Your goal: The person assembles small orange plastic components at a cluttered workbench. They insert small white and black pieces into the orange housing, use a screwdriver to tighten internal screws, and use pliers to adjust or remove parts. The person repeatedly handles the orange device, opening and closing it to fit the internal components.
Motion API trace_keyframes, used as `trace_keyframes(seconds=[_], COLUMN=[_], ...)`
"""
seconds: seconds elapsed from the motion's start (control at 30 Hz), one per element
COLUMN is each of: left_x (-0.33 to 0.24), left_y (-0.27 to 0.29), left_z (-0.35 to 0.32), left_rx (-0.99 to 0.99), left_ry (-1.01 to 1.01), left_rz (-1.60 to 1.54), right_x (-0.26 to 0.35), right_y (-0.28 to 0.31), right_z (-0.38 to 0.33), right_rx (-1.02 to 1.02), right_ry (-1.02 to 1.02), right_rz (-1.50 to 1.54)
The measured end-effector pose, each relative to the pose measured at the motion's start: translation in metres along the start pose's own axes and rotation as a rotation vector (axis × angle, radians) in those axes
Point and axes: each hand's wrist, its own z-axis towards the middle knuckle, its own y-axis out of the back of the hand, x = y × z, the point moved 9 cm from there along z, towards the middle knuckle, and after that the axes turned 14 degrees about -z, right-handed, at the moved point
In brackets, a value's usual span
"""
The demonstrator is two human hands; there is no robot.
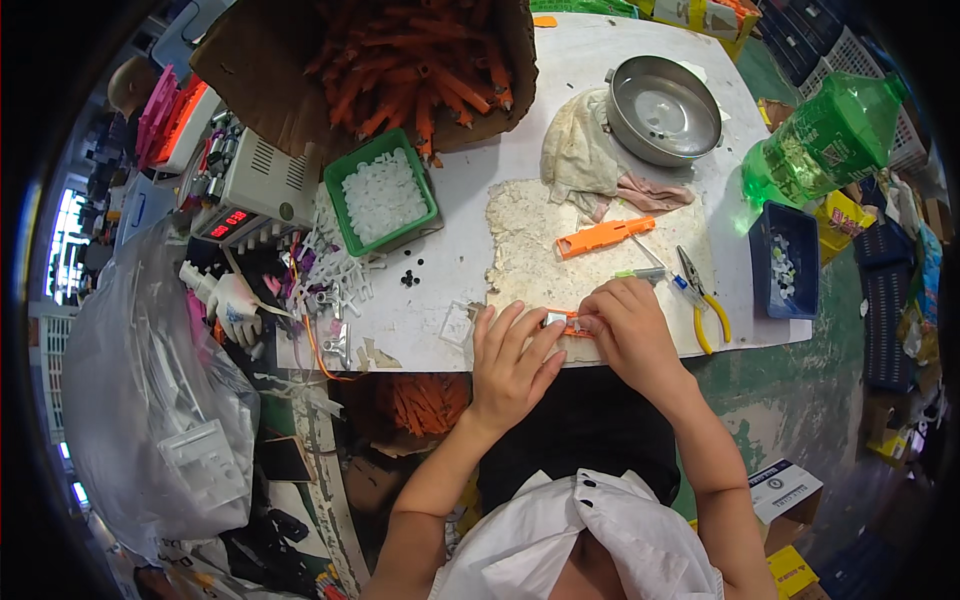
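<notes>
An orange plastic part (572, 328) lies at the table's near edge, with a small white piece (556, 319) on it. My left hand (508, 365) holds its left end, fingertips pressed against it and the other fingers spread. Over its right end, my right hand (630, 330) is closed in a pinch; what sits between the fingertips is too small to make out. A longer orange housing (604, 237) rests farther back on the worn mat (520, 240). Right of it are a screwdriver (684, 283), a green-tipped tool (640, 273) and yellow-handled pliers (703, 305).
A green tray (432, 212) of translucent pieces and a box (265, 75) of orange parts stand at the back left. A metal bowl (664, 108), cloth (580, 150), blue bin (770, 300) and green bottle (825, 135) are rightward. A power supply (258, 180) stands left.
</notes>
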Motion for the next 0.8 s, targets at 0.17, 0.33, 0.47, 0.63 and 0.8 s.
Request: trace_keyframes(seconds=[0.17,0.33,0.47,0.63,0.8], left_x=[-0.001,-0.002,-0.004,-0.003,-0.003], left_y=[-0.006,-0.013,-0.015,-0.015,-0.014], left_z=[0.0,0.0,0.001,-0.001,-0.001], left_rx=[0.041,0.097,0.117,0.123,0.097], left_ry=[-0.012,-0.007,0.008,0.024,0.021], left_rz=[0.035,0.109,0.127,0.148,0.125], right_x=[0.0,-0.006,-0.011,-0.033,-0.057], right_y=[0.0,0.0,-0.004,0.029,0.027], right_z=[0.001,0.008,0.008,0.01,0.004], right_rx=[0.019,0.109,0.102,-0.043,0.056], right_ry=[0.008,-0.046,-0.038,-0.099,-0.069], right_rz=[-0.034,0.045,0.032,-0.108,-0.289])
